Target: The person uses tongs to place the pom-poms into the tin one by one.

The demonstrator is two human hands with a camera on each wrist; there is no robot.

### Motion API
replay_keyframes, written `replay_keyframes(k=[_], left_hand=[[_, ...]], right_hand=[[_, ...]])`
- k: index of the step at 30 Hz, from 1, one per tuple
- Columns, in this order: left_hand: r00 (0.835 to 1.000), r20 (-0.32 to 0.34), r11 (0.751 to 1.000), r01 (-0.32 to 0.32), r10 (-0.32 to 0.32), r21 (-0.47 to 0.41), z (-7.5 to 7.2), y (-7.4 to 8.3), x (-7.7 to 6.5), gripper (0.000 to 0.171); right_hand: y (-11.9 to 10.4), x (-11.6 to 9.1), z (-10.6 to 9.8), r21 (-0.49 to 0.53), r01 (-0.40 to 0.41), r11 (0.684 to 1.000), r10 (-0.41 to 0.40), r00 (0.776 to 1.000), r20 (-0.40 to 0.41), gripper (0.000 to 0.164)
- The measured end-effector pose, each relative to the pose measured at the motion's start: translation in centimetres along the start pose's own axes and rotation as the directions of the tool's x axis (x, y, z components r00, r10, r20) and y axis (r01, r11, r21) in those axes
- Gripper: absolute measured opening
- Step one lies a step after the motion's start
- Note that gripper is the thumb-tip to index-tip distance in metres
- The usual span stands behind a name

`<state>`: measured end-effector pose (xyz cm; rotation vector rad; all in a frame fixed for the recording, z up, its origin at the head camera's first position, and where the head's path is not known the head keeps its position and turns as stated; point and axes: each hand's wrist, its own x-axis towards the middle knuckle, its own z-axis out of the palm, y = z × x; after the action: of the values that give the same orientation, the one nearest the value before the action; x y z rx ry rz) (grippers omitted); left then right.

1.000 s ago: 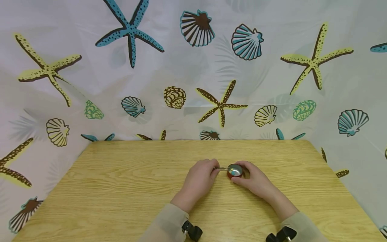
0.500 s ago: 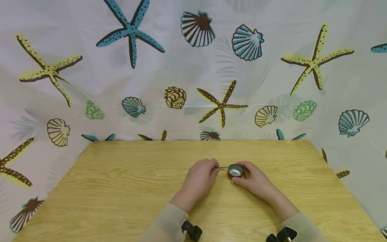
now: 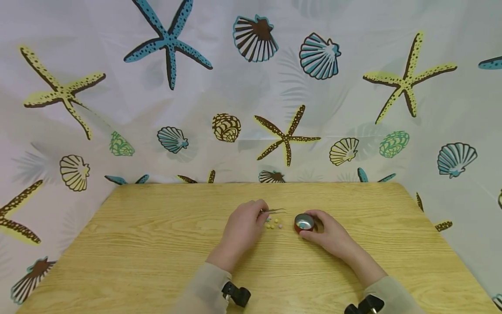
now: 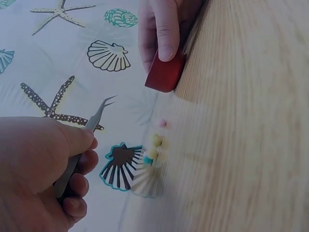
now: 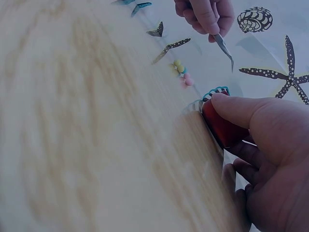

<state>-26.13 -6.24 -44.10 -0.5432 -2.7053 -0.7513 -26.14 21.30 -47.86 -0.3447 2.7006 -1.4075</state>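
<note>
The left hand [image 3: 244,226] pinches bent-tipped metal tweezers [image 4: 96,117] near small pastel balls [image 3: 272,226]; the right hand [image 3: 331,233] holds a round red tin [image 4: 165,75].

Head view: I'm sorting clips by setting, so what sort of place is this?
Probably a small screened-off recording booth: a wooden table, shell-print cloth behind and beside it, and wrist cameras on both arms.

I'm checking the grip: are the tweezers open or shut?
Open: the left wrist view shows the tweezers ending in two separate points, nothing between.
</note>
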Motion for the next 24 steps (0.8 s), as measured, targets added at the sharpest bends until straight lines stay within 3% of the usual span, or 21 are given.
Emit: replay_keyframes(k=[10, 24], left_hand=[[0.999, -0.006, 0.998, 0.045, -0.045, 0.048, -0.6, -3.2, -0.6, 0.006], [0.997, 0.034, 0.996, 0.071, -0.073, 0.051, -0.3, -3.9, -0.9, 0.005]], right_hand=[[0.0, 0.0, 0.1, 0.025, -0.02, 0.999, 0.02, 1.0, 0.009, 0.066], [0.0, -0.1, 0.0, 0.019, -0.014, 1.0, 0.014, 1.0, 0.008, 0.066]])
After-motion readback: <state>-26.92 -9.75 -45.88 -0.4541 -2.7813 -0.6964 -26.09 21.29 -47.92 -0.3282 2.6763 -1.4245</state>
